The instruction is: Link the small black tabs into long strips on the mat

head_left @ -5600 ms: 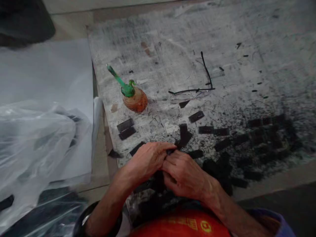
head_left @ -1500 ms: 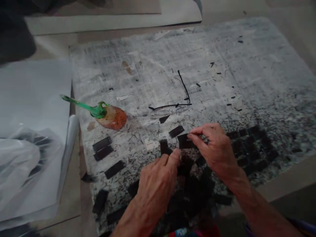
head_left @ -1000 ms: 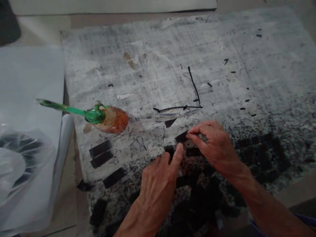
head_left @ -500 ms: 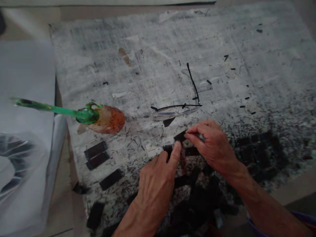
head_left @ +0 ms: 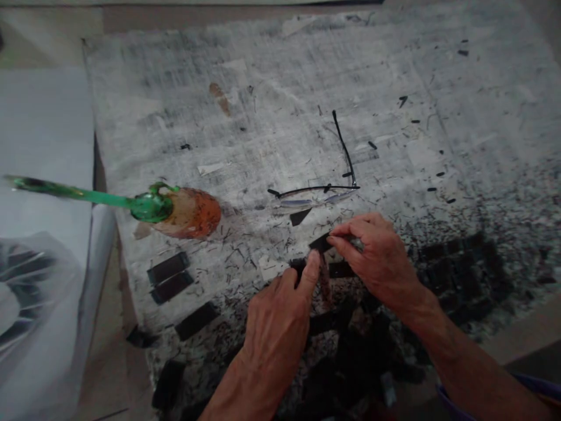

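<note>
A small dark rectangular piece [head_left: 321, 241] lies slantwise between my two hands. My right hand [head_left: 379, 257] is closed, with its thumb and index fingertip pinching the piece's right end. My left hand [head_left: 280, 310] presses one fingertip against the piece's near edge, while its other fingers are curled down on the work surface. What lies beneath those fingers is hidden. Another dark rectangular piece [head_left: 340, 269] lies just below the pinched one, and a dark pile [head_left: 359, 356] of similar pieces spreads between my forearms.
Ahead lie eyeglasses [head_left: 318, 190] with one temple extended. An orange bottle with a green top [head_left: 197, 213] is to the left. Dark blocks [head_left: 464, 269] sit in rows at right. Black scraps litter the pale, stained sheet [head_left: 272, 128]. A plastic bag [head_left: 48, 146] lies far left.
The camera view has shifted slightly, so the bottle and left-hand pieces appear a little farther left. Both hands keep nearly the same place on the dark piece.
</note>
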Demonstrator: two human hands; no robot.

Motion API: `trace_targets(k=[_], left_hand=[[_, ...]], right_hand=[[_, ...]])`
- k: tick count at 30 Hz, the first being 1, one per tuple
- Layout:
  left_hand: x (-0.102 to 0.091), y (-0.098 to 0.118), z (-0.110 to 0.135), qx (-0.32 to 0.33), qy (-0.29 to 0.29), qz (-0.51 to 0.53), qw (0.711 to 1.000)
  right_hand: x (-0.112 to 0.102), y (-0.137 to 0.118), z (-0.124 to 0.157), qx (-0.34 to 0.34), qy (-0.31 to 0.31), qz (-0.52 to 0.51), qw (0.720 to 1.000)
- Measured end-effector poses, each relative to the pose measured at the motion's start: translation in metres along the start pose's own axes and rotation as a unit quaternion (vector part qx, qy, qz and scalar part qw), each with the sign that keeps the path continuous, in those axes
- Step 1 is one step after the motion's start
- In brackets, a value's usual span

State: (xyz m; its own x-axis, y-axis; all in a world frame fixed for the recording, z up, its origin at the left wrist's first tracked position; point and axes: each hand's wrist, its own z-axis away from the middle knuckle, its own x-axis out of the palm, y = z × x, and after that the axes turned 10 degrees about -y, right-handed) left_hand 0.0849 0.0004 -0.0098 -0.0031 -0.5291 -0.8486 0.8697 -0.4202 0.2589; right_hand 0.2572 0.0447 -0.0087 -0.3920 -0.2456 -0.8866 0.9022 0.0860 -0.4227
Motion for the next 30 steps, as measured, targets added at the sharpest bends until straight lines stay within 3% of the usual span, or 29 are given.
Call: trace_targets(k=[14, 22, 26, 30], left_hand=[[-0.005, 0.000, -0.005, -0.007, -0.043, -0.007, 0.999], [-0.009, 0.001, -0.005, -0.009, -0.070, 0.000, 0.997], [-0.010, 0.001, -0.004, -0.012, -0.072, 0.012, 0.997], [-0.010, 0.001, -0.004, -0.020, -0.073, 0.022, 0.997]], right_hand=[[0.004, 0.002, -0.002, 0.005, 0.003, 0.017, 1.000], [-0.005, 0.005, 0.014, -0.018, 0.066, 0.044, 0.997], [0.001, -0.001, 0.029, -0.081, 0.026, 0.104, 0.991], [0.010, -0.006, 0.035, -0.073, 0.000, 0.174, 0.982]])
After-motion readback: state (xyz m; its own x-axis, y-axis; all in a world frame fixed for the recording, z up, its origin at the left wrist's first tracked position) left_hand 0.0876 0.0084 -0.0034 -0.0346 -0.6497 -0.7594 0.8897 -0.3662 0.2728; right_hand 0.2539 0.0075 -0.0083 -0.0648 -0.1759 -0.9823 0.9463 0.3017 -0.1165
